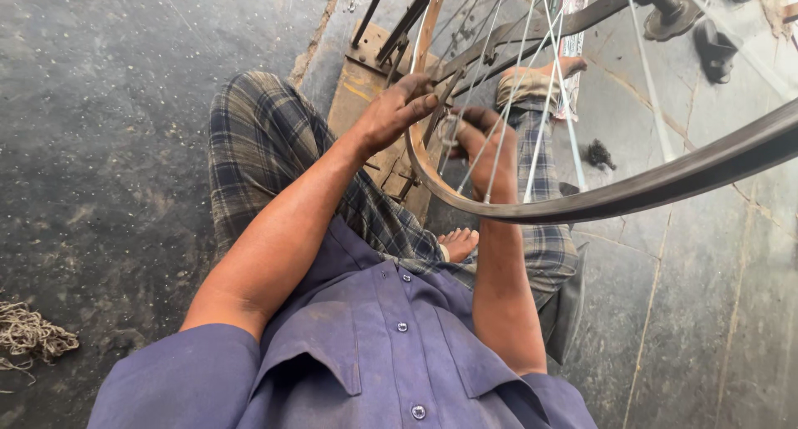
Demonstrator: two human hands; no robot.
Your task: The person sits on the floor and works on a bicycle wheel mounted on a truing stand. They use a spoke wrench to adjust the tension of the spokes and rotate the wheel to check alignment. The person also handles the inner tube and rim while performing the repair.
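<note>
Sitting on the stone floor [108, 163], the person works a bicycle wheel rim [632, 192] held over the lap. One rim is in view, laced with many thin spokes [532, 88]; an exact spoke count cannot be made. Left hand [397, 111] rests curled over the rim's inner edge, fingers bent against it, not clenched. Right hand [486, 150], just right of the left behind the spokes, pinches a small metal part; its kind is unclear. Judgement: the rim is stiff and light, best gripped at its edge; the spokes are thin and bendable. One rope tangle [32, 336] lies well left of the rim.
</note>
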